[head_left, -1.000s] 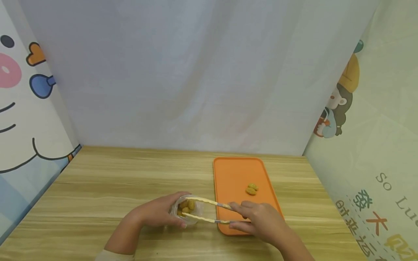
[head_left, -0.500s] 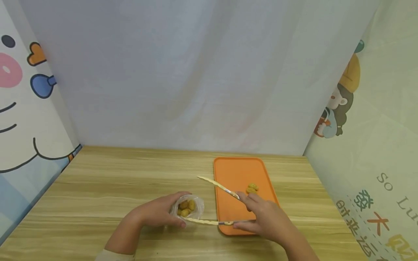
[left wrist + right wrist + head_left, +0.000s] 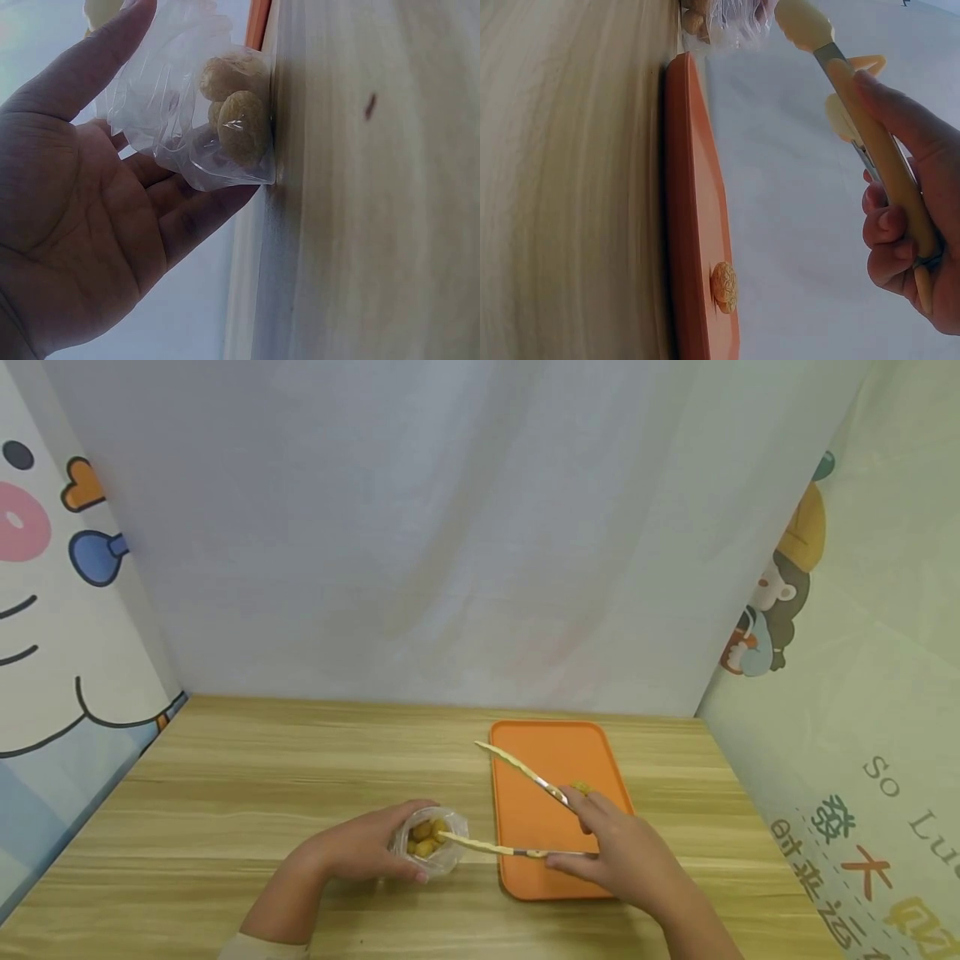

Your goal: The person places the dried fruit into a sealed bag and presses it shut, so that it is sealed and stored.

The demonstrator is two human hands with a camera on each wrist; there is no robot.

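**Cookies going from bag to tray: a few moved, several left**

At the mouth of the clear plastic bag (image 3: 429, 842), near the front middle of the worktop (image 3: 262, 777), one yellow-tipped arm of the tongs (image 3: 517, 802) reaches in among the small round cookies (image 3: 238, 120). The other arm stands far off, pointing toward 11 o'clock over the orange tray (image 3: 540, 827). So the tongs are spread wide and hold nothing; no cookie sits between their tips.

The right hand (image 3: 615, 852) holds the tongs near their hinge, with fingers curled round the metal stem, as the right wrist view shows plainly. The left hand (image 3: 360, 856) cups the bag from 9 o'clock, thumb and fingers wrapped about it, steadying it upright with its mouth open. The left wrist view shows at least three cookies still inside, pressed against the plastic at the bottom.

On the tray, which lies just at 3 o'clock of the bag, one cookie on the tray (image 3: 724, 286) is clear in the right wrist view; in the head view that spot is largely hidden behind the right hand, so the count there cannot be told.

As a judgement, the transfer is at an early to middle stage: little is on the tray, several cookies remain bagged, and the next pick is not yet gripped.
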